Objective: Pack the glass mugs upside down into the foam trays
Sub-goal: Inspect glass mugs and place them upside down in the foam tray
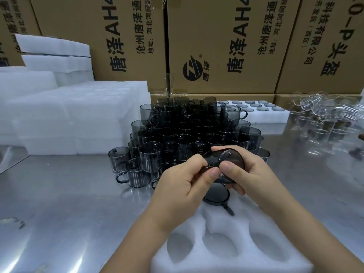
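At far left a stack of white foam trays (74, 115) sits on the steel table (69, 203), with a bare stretch of table in front of it. Next comes a heap of smoky glass mugs (189, 131), too many and too overlapped to count. Just in front of the heap I hold one mug (226, 160) with both hands. My left hand (183, 184) pinches its near edge between thumb and forefinger, and my right hand (254, 174) curls round its body, thumb on the base. Below lies my foam tray (232, 259), with one upside-down mug (216, 196) seated and three empty pockets showing. My forearms hide the rest, and the frame cuts off its near edge. Behind right is a filled tray (262, 115), then blurred clear glassware (325, 115).
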